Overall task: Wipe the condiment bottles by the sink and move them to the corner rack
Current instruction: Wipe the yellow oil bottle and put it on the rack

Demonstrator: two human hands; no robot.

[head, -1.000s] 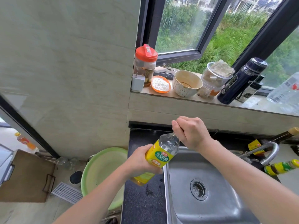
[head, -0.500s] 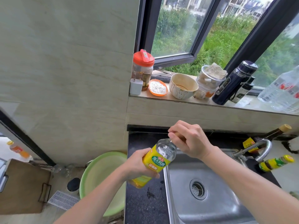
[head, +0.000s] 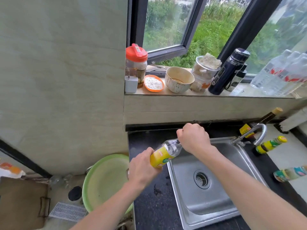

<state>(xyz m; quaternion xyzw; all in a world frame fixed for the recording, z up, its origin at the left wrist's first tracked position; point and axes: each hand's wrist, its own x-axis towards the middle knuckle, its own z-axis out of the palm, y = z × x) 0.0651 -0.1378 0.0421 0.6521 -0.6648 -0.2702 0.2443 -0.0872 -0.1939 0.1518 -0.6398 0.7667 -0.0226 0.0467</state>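
Two hands grip clear, yellow-labelled plastic bottle (head: pixel 163 154).

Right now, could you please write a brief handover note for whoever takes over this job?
Left hand grips the yellow-label bottle by its body, tilted over the sink's left edge.
Right hand has its grip on that bottle's neck; the cap is hidden. No cloth shows.
The dark bottle, yellow-capped bottle and teal-label bottle wait on the counter right of the sink.
Done: nothing visibly. Left: wipe all four, carry them to the corner rack, out of view.
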